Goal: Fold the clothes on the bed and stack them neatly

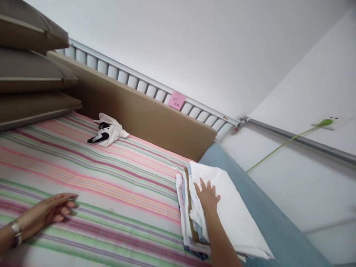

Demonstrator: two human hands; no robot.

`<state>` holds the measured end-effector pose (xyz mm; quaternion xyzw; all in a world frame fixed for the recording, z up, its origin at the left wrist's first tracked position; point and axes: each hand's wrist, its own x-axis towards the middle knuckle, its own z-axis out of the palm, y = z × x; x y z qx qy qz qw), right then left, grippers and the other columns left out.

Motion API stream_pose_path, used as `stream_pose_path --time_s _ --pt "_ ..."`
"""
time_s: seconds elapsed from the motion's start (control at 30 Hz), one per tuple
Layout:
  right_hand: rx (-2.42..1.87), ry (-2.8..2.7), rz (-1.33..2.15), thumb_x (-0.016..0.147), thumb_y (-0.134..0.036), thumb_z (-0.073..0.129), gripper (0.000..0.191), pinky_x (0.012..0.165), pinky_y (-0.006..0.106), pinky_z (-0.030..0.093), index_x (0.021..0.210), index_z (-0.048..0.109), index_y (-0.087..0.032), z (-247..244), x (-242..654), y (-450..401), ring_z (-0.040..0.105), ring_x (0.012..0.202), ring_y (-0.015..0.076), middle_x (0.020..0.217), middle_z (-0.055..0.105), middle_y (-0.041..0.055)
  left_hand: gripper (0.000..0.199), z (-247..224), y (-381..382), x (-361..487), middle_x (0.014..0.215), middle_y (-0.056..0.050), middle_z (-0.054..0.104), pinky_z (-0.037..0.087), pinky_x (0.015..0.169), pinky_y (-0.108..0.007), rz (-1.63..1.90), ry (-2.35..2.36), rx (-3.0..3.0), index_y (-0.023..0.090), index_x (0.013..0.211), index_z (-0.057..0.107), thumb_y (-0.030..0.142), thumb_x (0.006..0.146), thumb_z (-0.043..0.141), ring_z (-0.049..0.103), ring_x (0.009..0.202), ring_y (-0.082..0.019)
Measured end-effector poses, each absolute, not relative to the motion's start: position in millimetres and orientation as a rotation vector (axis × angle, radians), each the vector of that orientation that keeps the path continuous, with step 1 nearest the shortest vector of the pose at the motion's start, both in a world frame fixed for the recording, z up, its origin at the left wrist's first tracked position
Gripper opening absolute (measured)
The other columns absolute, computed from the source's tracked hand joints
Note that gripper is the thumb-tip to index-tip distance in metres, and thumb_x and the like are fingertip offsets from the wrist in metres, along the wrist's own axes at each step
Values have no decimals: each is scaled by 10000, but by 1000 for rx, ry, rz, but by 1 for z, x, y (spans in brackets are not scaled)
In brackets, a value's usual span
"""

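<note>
My right hand (208,194) rests with spread fingers on top of a white folded cloth (236,211). That cloth lies uppermost on a stack of folded fabrics (185,218), whose white, brown and light blue edges show on the left side. To the left, my left hand (54,211) is over the striped bedsheet (116,178), fingers loosely curled and apart, holding nothing; a metal band circles its wrist. Farther back on the sheet lies a crumpled white and black cloth (109,129).
Brown cushions (36,70) are piled at the far left. A tan board (133,100) stands along a white radiator (122,76) bearing a pink note (177,100). Blue padding (258,207) borders the right side. A green cord (289,141) hangs from a wall socket, across a grey pipe (303,137).
</note>
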<state>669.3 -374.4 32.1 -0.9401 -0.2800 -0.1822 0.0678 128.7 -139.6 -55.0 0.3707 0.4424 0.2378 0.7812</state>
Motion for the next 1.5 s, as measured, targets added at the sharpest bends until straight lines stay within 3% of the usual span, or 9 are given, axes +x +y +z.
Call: stream_pose_path --time_s 0.3,0.53,0.67,0.77,0.83,0.9,1.17,1.4,1.5 --pt "-2755 -935 -623 849 -568 189 615 993 507 244 1334 366 -233 39 624 -397 247 1297 311 1408 319 124 411 -64 -141 131 769 -36 649 509 517 -211 588 819 881 94 1022 498 323 724 666 591 556 -110" --pt "-2492 -917 -445 808 -633 34 823 1062 400 225 1330 354 -83 30 582 -439 248 1313 260 1383 358 149 307 -60 -144 128 773 -34 645 523 570 -218 599 807 904 93 1019 479 242 784 607 592 563 -99" --pt "-2405 -921 -508 825 -620 109 791 1065 454 227 1296 397 -53 -3 535 -474 268 1303 280 1366 376 171 244 -60 -144 128 760 -26 644 526 579 -215 611 801 898 102 995 483 201 795 582 596 568 -97" --pt "-2358 -929 -500 848 -566 223 686 1035 469 292 1272 437 -72 -52 483 -498 265 1304 289 1370 373 168 241 -64 -142 127 771 -37 651 533 588 -220 612 778 894 100 984 489 187 783 590 608 585 -107" --pt "-2322 -922 -426 861 -526 254 603 978 428 389 1189 531 -103 -83 450 -506 421 1215 267 1265 503 155 241 -66 -141 127 773 -39 656 536 584 -219 617 777 882 104 976 495 177 770 598 614 584 -110" --pt "-2288 -948 -411 857 -503 306 517 958 411 418 1116 593 -160 -100 424 -505 478 1166 249 1232 541 119 251 -69 -139 128 774 -38 660 539 583 -216 621 769 873 109 970 502 164 751 611 619 587 -113" --pt "-2223 -1158 -222 830 -397 418 393 976 444 400 1129 596 -215 -68 378 -414 453 1191 255 1285 497 96 292 -67 -142 127 744 -50 659 540 559 -224 657 714 815 110 931 522 186 695 676 619 567 -121" --pt "-2266 -1249 -330 766 -394 442 401 898 588 389 1096 626 -257 -106 371 -326 458 1161 364 1223 548 91 317 -67 -152 131 658 -49 639 504 481 -234 783 648 700 140 788 532 340 637 726 605 499 -136" --pt "-2246 -1246 -344 794 -388 446 295 859 513 440 997 657 -349 -109 372 -315 482 1149 321 1160 599 32 323 -77 -149 135 649 -46 627 484 471 -237 813 649 687 157 772 522 365 626 722 604 504 -138"
